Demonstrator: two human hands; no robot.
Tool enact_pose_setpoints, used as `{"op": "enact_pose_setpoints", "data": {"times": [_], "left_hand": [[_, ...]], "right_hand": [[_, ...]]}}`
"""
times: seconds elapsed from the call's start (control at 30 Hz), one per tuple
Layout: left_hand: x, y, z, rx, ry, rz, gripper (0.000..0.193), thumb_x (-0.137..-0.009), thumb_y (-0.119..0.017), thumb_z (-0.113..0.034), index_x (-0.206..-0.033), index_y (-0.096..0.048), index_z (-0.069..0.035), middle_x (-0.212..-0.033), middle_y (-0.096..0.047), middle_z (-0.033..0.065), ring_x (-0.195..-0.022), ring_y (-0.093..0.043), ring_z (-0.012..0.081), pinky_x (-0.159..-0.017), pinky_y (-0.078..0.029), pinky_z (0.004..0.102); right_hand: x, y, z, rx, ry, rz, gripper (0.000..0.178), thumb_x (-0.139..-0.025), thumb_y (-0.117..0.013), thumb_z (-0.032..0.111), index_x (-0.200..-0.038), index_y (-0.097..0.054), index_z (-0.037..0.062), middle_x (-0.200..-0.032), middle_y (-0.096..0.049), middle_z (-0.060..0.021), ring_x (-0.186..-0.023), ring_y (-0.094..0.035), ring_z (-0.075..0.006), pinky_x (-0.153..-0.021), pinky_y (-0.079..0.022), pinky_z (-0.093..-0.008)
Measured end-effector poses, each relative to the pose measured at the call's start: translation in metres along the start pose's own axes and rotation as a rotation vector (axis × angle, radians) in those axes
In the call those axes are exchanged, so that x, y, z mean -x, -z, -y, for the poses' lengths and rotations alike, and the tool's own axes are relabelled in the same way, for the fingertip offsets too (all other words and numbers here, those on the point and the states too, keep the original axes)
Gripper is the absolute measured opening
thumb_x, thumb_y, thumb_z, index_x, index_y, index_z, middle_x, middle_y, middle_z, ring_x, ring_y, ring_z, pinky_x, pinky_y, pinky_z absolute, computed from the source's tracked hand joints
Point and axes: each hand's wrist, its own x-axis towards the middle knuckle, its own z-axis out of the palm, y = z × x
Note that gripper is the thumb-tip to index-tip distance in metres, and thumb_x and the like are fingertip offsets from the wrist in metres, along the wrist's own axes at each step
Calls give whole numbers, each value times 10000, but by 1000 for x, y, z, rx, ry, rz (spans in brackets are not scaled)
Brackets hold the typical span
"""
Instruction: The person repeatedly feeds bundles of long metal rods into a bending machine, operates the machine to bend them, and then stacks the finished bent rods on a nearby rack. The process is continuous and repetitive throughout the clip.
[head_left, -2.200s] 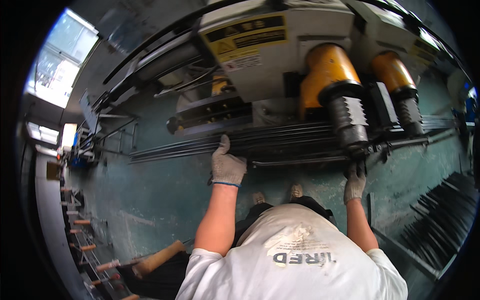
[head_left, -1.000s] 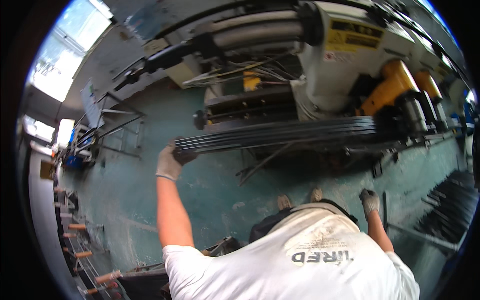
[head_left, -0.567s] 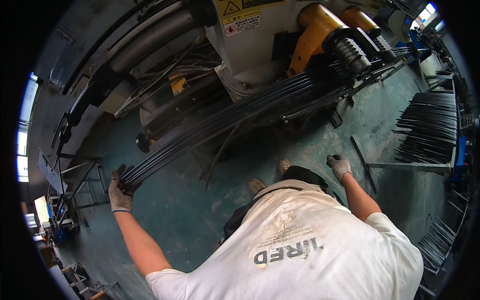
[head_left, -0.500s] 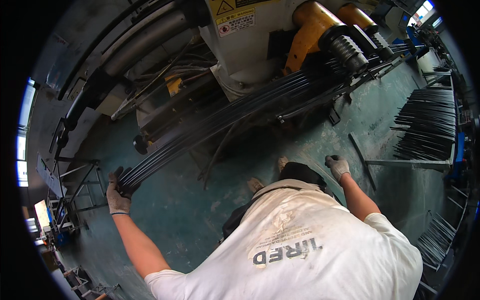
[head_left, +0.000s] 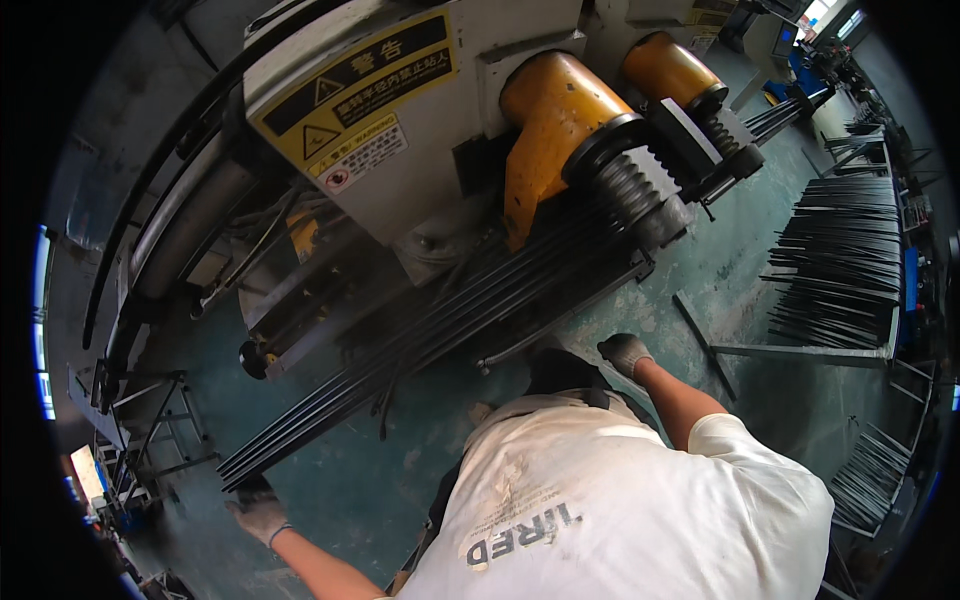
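Left hand (head_left: 258,512): gloved, fingers spreading loosely just under the rods' near end, not clamping.
Right hand (head_left: 624,352): gloved, curling empty beside the machine (head_left: 400,130).
Rods (head_left: 420,350): lying bundled along the machine, reaching the rollers (head_left: 630,190).
Advice: keeping the ends level helps feeding.

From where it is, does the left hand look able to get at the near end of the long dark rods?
Probably yes. The left hand sits just below the free end of the dark rods, open and gloved, with only bare floor between them.
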Motion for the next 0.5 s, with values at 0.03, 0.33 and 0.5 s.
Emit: {"op": "enact_pose_setpoints", "data": {"times": [0.03,0.33,0.5], "left_hand": [[12,23,17,57,80,-54,693,-1122,-552,-613,-1438,-643,-3,-1421,-708,185,-1326,-654,365,-1182,-491,482],[147,-33,290,-135,562,246,357,-1115,-576,-421,-1207,-671,-90,-1234,-673,153,-1213,-615,351,-1087,-488,520],[142,-60,314,-236,489,681,315,-1098,-524,-334,-1247,-674,-100,-1273,-621,161,-1317,-553,363,-1142,-434,548]], "right_hand": [[-16,8,0,-11,-22,45,483,-987,-648,474,-1001,-835,28,-1044,-808,-252,-1009,-763,-424,-919,-577,-497],[-102,82,-41,27,436,-76,557,-1054,-650,332,-1547,-614,75,-1590,-628,-201,-1480,-571,-377,-1224,-454,-449],[-98,109,-2,3,231,-52,493,-1048,-649,311,-1452,-690,32,-1465,-721,-205,-1397,-652,-391,-1157,-505,-455]]}}
